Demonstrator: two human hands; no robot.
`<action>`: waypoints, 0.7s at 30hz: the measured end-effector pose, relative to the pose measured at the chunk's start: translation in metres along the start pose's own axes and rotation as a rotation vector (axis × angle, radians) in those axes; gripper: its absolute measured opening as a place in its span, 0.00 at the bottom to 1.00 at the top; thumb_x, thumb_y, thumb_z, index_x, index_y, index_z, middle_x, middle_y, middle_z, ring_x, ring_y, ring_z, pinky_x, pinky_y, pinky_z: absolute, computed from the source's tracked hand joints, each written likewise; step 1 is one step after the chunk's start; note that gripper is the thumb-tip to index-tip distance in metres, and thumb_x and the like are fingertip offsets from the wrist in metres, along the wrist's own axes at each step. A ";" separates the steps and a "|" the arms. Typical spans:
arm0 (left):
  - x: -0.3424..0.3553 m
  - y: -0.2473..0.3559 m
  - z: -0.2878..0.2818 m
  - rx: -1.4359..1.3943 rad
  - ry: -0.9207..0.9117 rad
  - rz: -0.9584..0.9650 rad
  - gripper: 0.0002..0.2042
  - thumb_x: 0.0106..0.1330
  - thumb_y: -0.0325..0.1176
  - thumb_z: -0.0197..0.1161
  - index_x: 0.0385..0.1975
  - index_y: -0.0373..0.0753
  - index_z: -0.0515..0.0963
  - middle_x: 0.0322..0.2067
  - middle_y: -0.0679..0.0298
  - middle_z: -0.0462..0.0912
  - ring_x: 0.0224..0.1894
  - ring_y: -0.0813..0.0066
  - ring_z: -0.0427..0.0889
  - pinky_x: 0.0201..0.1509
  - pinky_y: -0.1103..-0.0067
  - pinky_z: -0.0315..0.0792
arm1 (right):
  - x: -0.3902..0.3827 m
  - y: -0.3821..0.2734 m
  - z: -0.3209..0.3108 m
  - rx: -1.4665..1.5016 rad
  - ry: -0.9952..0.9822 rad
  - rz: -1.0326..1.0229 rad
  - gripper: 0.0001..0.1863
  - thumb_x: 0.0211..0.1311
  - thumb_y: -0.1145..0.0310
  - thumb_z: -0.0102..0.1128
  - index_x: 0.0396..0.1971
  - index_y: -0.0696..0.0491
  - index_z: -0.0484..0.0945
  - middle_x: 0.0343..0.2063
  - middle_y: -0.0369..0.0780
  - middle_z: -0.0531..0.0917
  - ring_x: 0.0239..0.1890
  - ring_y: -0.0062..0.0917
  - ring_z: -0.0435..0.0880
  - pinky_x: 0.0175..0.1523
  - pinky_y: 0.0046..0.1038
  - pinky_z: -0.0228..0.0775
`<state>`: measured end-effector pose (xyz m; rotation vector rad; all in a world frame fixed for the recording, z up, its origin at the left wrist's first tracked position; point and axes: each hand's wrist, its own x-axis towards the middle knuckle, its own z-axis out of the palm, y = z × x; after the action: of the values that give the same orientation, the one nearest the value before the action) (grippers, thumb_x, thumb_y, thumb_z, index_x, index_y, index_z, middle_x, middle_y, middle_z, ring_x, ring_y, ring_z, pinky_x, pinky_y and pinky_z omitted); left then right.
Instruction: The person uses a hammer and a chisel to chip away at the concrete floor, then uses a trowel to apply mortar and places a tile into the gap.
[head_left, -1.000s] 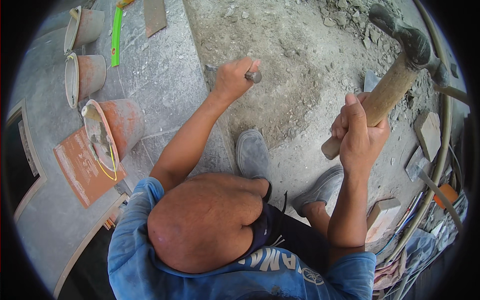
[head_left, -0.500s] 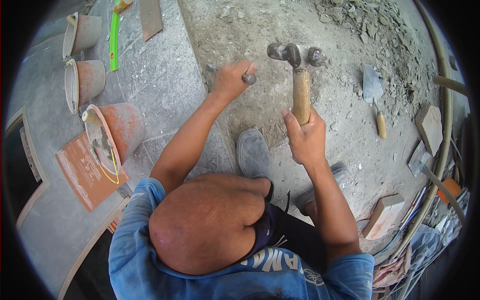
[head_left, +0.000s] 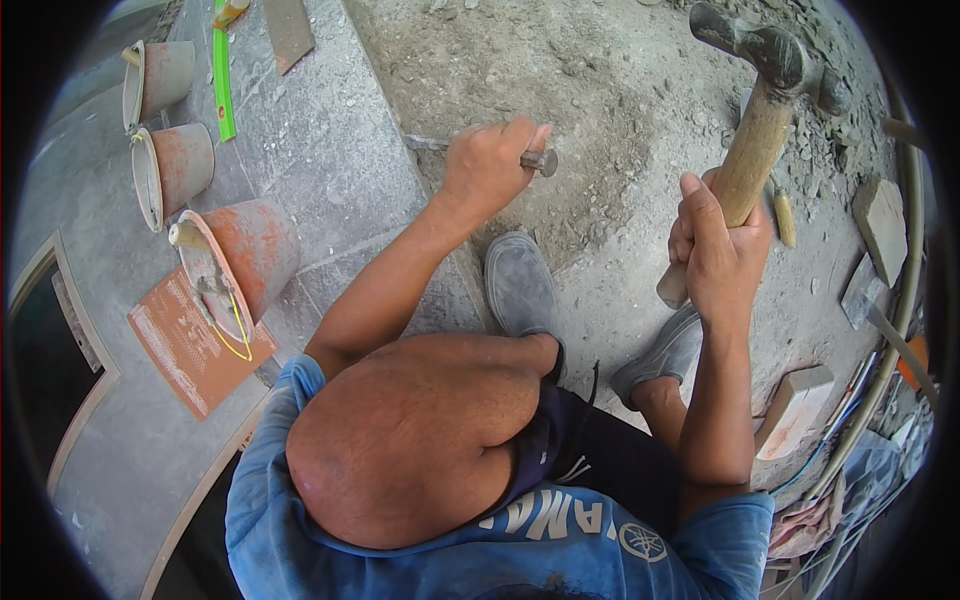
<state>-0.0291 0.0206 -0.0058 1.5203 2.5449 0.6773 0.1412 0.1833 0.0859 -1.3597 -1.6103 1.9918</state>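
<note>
My left hand (head_left: 488,172) is closed around a metal chisel (head_left: 541,161), held nearly level. Its struck end sticks out to the right of my fist, and its other end reaches left to the edge of the grey tiles (head_left: 330,130). In my right hand (head_left: 722,245) is a hammer (head_left: 752,150), gripped by its wooden handle and raised well to the right of the chisel. The hammer's dark metal head is up near the top right, apart from the chisel. Below the chisel lies rough, broken concrete ground (head_left: 590,130).
Three plastic buckets (head_left: 262,250) stand tipped along the left, near a green level (head_left: 223,90) and a brown printed sheet (head_left: 200,345). At right are a trowel (head_left: 785,218), stone pieces (head_left: 880,230), a pale block (head_left: 795,410), a hose (head_left: 912,240) and rubble.
My right hand has swung the hammer up and to the right, away from the chisel. My left hand, still holding the chisel, appears slightly farther right in view.
</note>
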 end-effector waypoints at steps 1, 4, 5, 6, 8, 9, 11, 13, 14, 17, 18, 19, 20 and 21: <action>0.000 -0.001 0.000 0.015 -0.007 -0.012 0.15 0.65 0.36 0.62 0.20 0.39 0.67 0.13 0.55 0.72 0.16 0.55 0.75 0.19 0.66 0.66 | -0.001 0.000 0.001 -0.010 0.018 -0.006 0.10 0.64 0.67 0.59 0.28 0.56 0.69 0.14 0.32 0.68 0.11 0.13 0.65 0.16 0.19 0.58; 0.002 -0.001 0.002 0.033 -0.043 -0.035 0.15 0.65 0.36 0.63 0.20 0.39 0.67 0.14 0.55 0.72 0.17 0.54 0.75 0.19 0.66 0.66 | -0.006 0.005 -0.004 0.051 -0.004 0.022 0.10 0.62 0.67 0.63 0.30 0.57 0.72 0.14 0.33 0.73 0.12 0.14 0.70 0.17 0.18 0.61; 0.002 -0.001 0.003 0.036 -0.047 -0.034 0.15 0.65 0.36 0.63 0.20 0.39 0.67 0.14 0.55 0.72 0.17 0.54 0.75 0.19 0.66 0.66 | -0.008 0.006 -0.003 0.055 -0.003 0.024 0.10 0.62 0.67 0.63 0.30 0.57 0.72 0.14 0.33 0.73 0.12 0.14 0.70 0.17 0.18 0.61; 0.002 -0.001 0.003 0.031 -0.040 -0.038 0.15 0.65 0.36 0.63 0.20 0.39 0.67 0.14 0.55 0.72 0.17 0.54 0.75 0.20 0.65 0.66 | -0.011 0.007 -0.001 0.116 0.001 0.039 0.10 0.62 0.68 0.62 0.29 0.57 0.71 0.14 0.33 0.73 0.12 0.14 0.70 0.17 0.18 0.61; 0.004 -0.002 0.003 0.028 -0.039 -0.041 0.15 0.65 0.36 0.63 0.20 0.39 0.67 0.14 0.55 0.73 0.17 0.54 0.75 0.20 0.65 0.66 | -0.018 0.014 0.005 0.182 0.006 0.057 0.10 0.62 0.69 0.62 0.28 0.56 0.71 0.14 0.33 0.72 0.12 0.14 0.70 0.17 0.18 0.60; 0.004 -0.002 0.001 0.034 -0.047 -0.052 0.14 0.64 0.36 0.63 0.20 0.39 0.67 0.14 0.55 0.73 0.18 0.53 0.75 0.20 0.65 0.66 | -0.023 0.022 0.009 0.268 -0.007 0.036 0.09 0.62 0.69 0.62 0.28 0.56 0.71 0.13 0.33 0.72 0.12 0.14 0.70 0.17 0.18 0.60; 0.007 -0.002 0.003 0.037 -0.060 -0.056 0.14 0.64 0.36 0.63 0.21 0.39 0.67 0.14 0.55 0.73 0.18 0.53 0.75 0.20 0.65 0.66 | -0.032 0.039 0.018 0.370 -0.014 0.017 0.09 0.63 0.70 0.60 0.27 0.56 0.71 0.13 0.32 0.72 0.12 0.14 0.70 0.17 0.18 0.61; 0.009 -0.002 0.005 0.027 -0.048 -0.063 0.14 0.64 0.36 0.63 0.21 0.39 0.68 0.15 0.54 0.73 0.18 0.52 0.75 0.20 0.64 0.65 | -0.041 0.048 0.023 0.345 -0.031 0.070 0.09 0.64 0.70 0.60 0.27 0.56 0.71 0.13 0.32 0.72 0.12 0.14 0.70 0.17 0.18 0.61; 0.010 -0.003 0.005 0.030 -0.051 -0.062 0.14 0.64 0.36 0.63 0.21 0.39 0.68 0.15 0.54 0.73 0.18 0.52 0.75 0.20 0.64 0.65 | -0.045 0.050 0.026 0.316 -0.055 0.121 0.09 0.64 0.70 0.60 0.27 0.56 0.71 0.13 0.32 0.72 0.13 0.14 0.70 0.17 0.18 0.61; 0.010 -0.003 0.003 0.033 -0.053 -0.057 0.14 0.64 0.36 0.63 0.21 0.39 0.68 0.15 0.54 0.73 0.19 0.51 0.76 0.20 0.64 0.65 | -0.050 0.052 0.029 0.323 -0.072 0.116 0.09 0.64 0.70 0.60 0.27 0.55 0.71 0.13 0.32 0.73 0.13 0.13 0.70 0.18 0.18 0.60; 0.010 -0.003 0.002 0.024 -0.062 -0.056 0.14 0.64 0.36 0.63 0.21 0.39 0.68 0.15 0.54 0.73 0.19 0.51 0.76 0.21 0.64 0.65 | -0.051 0.053 0.029 0.333 -0.071 0.103 0.09 0.64 0.71 0.60 0.27 0.55 0.71 0.13 0.33 0.73 0.13 0.13 0.70 0.18 0.18 0.60; 0.010 -0.003 0.002 0.015 -0.068 -0.055 0.14 0.64 0.36 0.63 0.21 0.39 0.68 0.15 0.53 0.73 0.19 0.51 0.76 0.21 0.63 0.65 | -0.053 0.055 0.029 0.335 -0.071 0.103 0.09 0.64 0.71 0.60 0.27 0.55 0.71 0.13 0.33 0.73 0.13 0.13 0.70 0.18 0.18 0.60; 0.010 -0.003 0.002 0.017 -0.069 -0.053 0.14 0.64 0.36 0.63 0.21 0.39 0.68 0.15 0.53 0.73 0.19 0.51 0.76 0.21 0.63 0.65 | -0.054 0.060 0.030 0.355 -0.073 0.091 0.09 0.64 0.71 0.60 0.26 0.55 0.71 0.13 0.33 0.73 0.13 0.13 0.70 0.18 0.18 0.60; 0.009 -0.004 0.002 0.015 -0.082 -0.068 0.14 0.64 0.36 0.63 0.21 0.39 0.68 0.16 0.53 0.74 0.19 0.50 0.75 0.21 0.63 0.66 | -0.056 0.065 0.031 0.374 -0.074 0.078 0.09 0.64 0.71 0.59 0.25 0.55 0.71 0.13 0.32 0.73 0.13 0.13 0.70 0.19 0.18 0.60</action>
<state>-0.0361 0.0270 -0.0086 1.4283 2.5333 0.5759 0.1701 0.1018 0.0571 -1.2310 -1.1451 2.2688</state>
